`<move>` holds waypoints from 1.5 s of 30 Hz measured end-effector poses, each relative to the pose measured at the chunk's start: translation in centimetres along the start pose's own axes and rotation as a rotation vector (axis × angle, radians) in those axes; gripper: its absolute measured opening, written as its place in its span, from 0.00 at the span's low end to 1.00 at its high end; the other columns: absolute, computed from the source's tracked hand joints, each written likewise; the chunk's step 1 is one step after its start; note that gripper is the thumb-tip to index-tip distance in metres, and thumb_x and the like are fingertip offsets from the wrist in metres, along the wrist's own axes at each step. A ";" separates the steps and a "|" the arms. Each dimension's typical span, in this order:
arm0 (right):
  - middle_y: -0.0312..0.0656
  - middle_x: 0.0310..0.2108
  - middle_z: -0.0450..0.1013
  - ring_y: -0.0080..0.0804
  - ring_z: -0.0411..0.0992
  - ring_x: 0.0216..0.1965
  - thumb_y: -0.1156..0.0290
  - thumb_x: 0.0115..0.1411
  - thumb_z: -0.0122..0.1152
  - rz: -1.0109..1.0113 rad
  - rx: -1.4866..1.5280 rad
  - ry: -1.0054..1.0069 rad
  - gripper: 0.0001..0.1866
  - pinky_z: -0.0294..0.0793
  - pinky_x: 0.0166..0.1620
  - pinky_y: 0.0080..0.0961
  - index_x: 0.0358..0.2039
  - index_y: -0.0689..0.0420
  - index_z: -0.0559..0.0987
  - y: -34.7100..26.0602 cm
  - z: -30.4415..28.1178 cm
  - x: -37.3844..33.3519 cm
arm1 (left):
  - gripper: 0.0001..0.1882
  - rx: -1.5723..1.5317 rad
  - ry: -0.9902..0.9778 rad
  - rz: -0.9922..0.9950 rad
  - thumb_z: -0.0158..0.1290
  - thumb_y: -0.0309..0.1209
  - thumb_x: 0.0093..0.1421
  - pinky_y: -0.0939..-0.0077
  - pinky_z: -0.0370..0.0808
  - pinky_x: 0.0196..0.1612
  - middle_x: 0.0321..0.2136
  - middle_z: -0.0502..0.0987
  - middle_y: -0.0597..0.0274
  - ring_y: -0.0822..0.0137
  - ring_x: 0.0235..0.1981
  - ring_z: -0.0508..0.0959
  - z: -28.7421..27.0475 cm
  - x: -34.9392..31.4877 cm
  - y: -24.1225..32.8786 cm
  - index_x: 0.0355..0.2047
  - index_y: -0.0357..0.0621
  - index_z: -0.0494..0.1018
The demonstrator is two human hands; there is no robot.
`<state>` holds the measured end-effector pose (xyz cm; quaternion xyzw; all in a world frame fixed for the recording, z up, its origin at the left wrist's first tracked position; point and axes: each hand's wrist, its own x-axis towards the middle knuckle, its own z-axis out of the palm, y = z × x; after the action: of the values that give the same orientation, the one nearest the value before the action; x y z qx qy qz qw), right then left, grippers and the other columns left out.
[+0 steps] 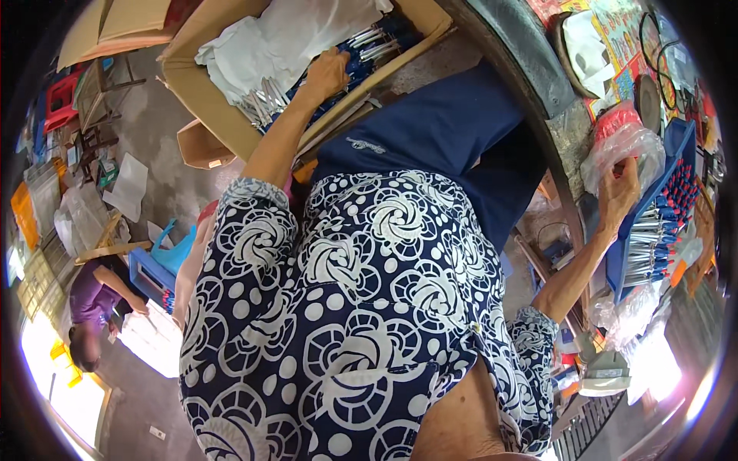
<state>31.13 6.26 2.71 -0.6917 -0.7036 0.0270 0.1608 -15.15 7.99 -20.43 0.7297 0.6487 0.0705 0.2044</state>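
A cardboard box [219, 104] at the top holds many screwdriver-like tools [373, 48] with metal shafts and dark blue handles, and a white cloth [261, 42] covers part of them. My left hand [328, 74] reaches in over the near side, its fingers curled down among the blue handles; the fingertips are hidden. Off to the right, my right hand [619, 192] is at the mouth of a clear plastic bag [646, 150] with red contents [617, 119]. Its fingers are bent together around a small red piece, partly covered by the plastic.
Beside my right forearm stands a blue tray [619, 257] of metal-shafted tools [653, 242] with red and blue handles. A patterned tabletop [626, 34] holds a white cloth-like piece [586, 54]. At far left a person in purple [96, 296] works near another blue tray [142, 265].
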 end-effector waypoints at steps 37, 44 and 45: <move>0.37 0.21 0.69 0.19 0.66 0.22 0.77 0.50 0.51 0.148 0.234 0.217 0.05 0.66 0.27 0.17 0.29 0.63 0.72 0.8 1.0 -1.0 | 0.13 -0.310 0.450 0.157 0.50 0.26 0.52 0.68 0.70 0.32 0.28 0.72 0.47 0.53 0.29 0.74 -6.1 -0.8 5.2 0.39 0.39 0.65; 0.32 0.21 0.66 0.16 0.63 0.22 0.78 0.52 0.51 0.180 0.388 0.219 0.03 0.64 0.26 0.14 0.28 0.62 0.70 -0.2 1.7 -0.6 | 0.13 -1.251 0.376 0.179 0.49 0.23 0.53 0.83 0.70 0.27 0.24 0.71 0.63 0.73 0.23 0.72 -19.9 -1.3 15.1 0.41 0.35 0.67; 0.31 0.21 0.66 0.14 0.63 0.21 0.79 0.52 0.51 0.184 0.411 0.238 0.03 0.63 0.24 0.13 0.28 0.62 0.71 0.2 1.7 -0.9 | 0.14 -1.298 0.211 0.254 0.49 0.22 0.53 0.84 0.70 0.28 0.25 0.72 0.64 0.74 0.23 0.72 -21.4 -0.9 16.6 0.41 0.36 0.68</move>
<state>30.85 5.73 0.88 -0.7038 -0.5935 0.1024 0.3768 -7.95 10.34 5.59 0.5186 0.4001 0.5410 0.5276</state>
